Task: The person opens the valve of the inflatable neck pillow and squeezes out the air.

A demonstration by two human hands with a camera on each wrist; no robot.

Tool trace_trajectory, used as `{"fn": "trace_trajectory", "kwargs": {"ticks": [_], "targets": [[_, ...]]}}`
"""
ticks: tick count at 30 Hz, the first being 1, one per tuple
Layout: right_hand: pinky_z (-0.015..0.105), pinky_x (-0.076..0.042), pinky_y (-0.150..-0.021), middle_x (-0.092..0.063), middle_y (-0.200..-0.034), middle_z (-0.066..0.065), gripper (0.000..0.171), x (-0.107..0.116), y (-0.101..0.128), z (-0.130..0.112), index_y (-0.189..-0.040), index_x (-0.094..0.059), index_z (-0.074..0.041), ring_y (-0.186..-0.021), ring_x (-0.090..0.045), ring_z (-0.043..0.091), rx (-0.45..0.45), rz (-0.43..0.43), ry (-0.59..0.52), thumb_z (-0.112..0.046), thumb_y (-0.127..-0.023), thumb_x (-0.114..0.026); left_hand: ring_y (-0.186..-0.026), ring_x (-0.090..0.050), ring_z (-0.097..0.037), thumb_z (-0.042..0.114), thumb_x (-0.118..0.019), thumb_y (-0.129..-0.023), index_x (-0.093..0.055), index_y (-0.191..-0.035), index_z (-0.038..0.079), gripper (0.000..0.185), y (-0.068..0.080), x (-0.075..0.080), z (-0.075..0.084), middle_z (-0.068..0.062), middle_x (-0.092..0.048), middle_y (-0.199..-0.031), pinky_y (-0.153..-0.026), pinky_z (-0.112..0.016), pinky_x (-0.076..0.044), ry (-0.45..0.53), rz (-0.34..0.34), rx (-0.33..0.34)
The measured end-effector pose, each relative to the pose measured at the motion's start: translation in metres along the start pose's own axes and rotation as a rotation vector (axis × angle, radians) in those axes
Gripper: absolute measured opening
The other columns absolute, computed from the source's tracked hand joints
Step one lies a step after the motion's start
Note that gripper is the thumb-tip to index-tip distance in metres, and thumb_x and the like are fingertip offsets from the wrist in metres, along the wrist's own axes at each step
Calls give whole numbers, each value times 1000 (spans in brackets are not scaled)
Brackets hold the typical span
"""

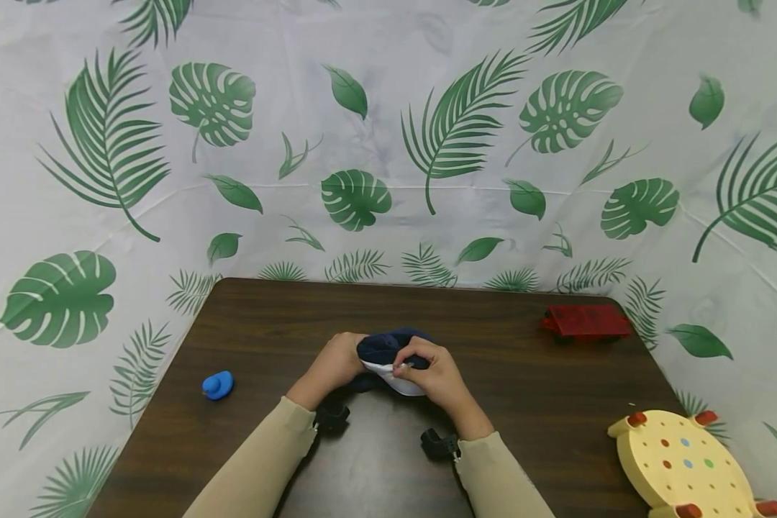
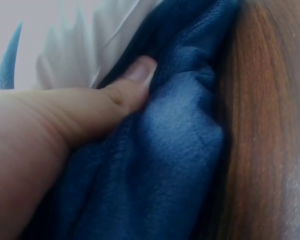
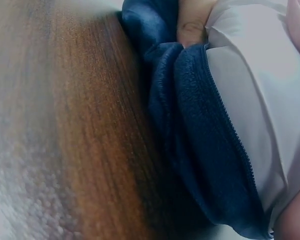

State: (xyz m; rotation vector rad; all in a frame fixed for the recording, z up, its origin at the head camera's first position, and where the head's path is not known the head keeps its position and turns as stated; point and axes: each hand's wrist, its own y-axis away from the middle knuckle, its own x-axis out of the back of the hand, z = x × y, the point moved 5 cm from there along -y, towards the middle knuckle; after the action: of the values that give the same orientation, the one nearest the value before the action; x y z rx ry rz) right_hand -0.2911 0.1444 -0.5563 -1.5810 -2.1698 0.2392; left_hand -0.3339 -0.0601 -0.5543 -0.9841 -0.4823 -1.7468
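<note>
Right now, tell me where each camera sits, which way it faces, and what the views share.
Head: looks forward and down at the table; both hands, left hand and right hand, hold the blue pouch.
Left wrist: close on the pouch; a thumb presses it.
Right wrist: close on its zipper; fingertips show.
Shared: the pouch, the table.

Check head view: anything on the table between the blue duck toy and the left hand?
Nothing: bare dark table between the blue duck toy and the left hand, seen in the head view.
</note>
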Motion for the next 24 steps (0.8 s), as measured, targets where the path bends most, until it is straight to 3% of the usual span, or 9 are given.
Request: {"fn": "trace_trajectory", "kwargs": {"ticks": [10,15,19,22,24], "targets": [[26,-51,-96,-71,-95,1,12,3,-2,6,-97,-80,-18,-98,-67,17,-59,-1,-5,-10,-92,-87,-83,-75,-22,37,-89,-81,-80,-92,24,19,-3,-6,-7,0,-82,-93,-75,-44,-60,27,-18,-32],[24,-50,-97,-72,-97,1,13,5,-2,7,-97,-79,-15,-100,-67,15,-69,43,-27,-5,-92,-86,-85,-76,-23,49,-86,-84,-81,-99,24,29,-8,-17,-18,0,-83,-96,-74,-44,-59,-4,-14,-102],[22,-47,-99,-67,-100,5,12,5,-3,6,-96,-80,-12,-104,-63,18,-47,98,-37,-4,-91,-87,-96,-76,-25,42,-86,-89,-80,-109,19,31,-2,-4,0,-1,-83,-105,-93,-48,-58,-45,-48,-169],[23,-42,-107,-62,-114,10,12,4,-3,6,-95,-80,-12,-116,-60,25,-25,127,-11,-4,-90,-87,-102,-66,-26,39,-90,-88,-77,-120,16,41,2,1,8,-4,-76,-112,-99,-48,-52,-108,-89,-162],[24,-38,-114,-60,-129,14,13,5,-2,8,-94,-79,-14,-129,-56,29,-35,137,11,-5,-90,-87,-107,-57,-25,47,-92,-87,-74,-130,16,56,5,3,11,-6,-67,-121,-101,-46,-50,-155,-121,-127]]}}
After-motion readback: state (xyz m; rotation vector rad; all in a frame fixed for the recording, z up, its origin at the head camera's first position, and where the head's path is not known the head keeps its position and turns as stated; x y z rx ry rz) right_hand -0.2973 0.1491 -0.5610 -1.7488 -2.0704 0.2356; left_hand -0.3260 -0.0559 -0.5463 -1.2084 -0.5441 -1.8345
